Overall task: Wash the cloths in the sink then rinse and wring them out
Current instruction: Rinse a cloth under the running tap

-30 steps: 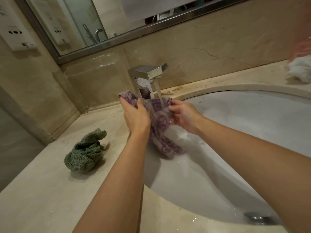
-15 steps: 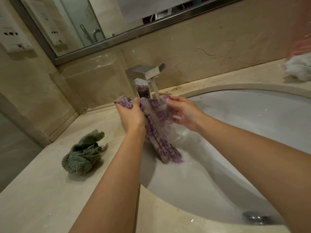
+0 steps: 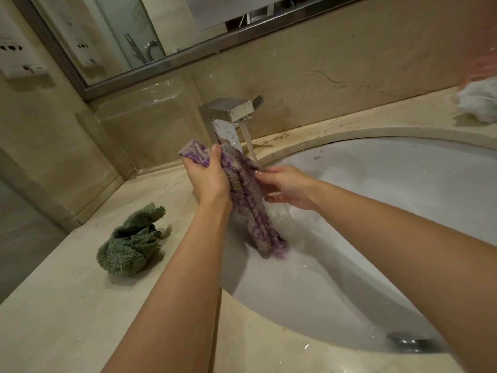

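Note:
A purple patterned cloth [image 3: 252, 211] hangs wet over the white sink [image 3: 403, 184], bunched into a long strip under the running chrome tap [image 3: 231, 114]. My left hand [image 3: 208, 179] grips its top end beside the tap. My right hand [image 3: 287, 187] holds the cloth's middle from the right, in the water stream. The cloth's lower end touches the basin wall. A crumpled green cloth [image 3: 131, 243] lies on the counter to the left of the sink.
The beige marble counter [image 3: 67, 319] surrounds the sink. A white cloth [image 3: 478, 103] lies at the far right of the counter. The sink drain [image 3: 411, 341] sits at lower right. A mirror [image 3: 161, 36] spans the wall behind the tap.
The cloth has been gathered from a wider spread into a narrow hanging strip. My right hand has slid lower along it while my left hand keeps the top end.

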The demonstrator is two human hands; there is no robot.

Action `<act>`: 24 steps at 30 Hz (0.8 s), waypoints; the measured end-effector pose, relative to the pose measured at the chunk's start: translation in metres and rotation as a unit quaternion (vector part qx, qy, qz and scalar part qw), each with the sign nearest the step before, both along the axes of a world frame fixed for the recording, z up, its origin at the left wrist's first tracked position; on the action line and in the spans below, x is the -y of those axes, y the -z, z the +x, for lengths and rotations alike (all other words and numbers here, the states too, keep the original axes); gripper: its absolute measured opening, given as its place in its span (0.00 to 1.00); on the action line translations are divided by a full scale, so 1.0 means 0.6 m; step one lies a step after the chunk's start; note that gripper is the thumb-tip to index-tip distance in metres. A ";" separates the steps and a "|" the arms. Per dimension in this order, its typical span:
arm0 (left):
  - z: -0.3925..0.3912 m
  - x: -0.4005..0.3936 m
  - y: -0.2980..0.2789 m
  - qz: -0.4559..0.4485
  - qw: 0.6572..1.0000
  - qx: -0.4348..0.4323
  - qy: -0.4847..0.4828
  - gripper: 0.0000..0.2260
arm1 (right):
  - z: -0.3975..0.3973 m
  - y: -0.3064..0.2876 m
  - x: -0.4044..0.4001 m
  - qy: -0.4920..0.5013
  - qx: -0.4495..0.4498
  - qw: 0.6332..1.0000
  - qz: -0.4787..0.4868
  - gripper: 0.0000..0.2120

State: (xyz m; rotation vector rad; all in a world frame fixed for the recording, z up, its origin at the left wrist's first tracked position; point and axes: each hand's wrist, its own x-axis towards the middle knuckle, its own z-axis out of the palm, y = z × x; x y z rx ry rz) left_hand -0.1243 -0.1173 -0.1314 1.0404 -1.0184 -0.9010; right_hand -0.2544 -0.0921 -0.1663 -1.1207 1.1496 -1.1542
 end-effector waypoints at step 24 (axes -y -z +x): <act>-0.012 -0.018 0.009 0.059 0.971 0.152 0.177 0.14 | -0.020 -0.008 -0.017 -0.034 0.141 0.988 0.055 0.17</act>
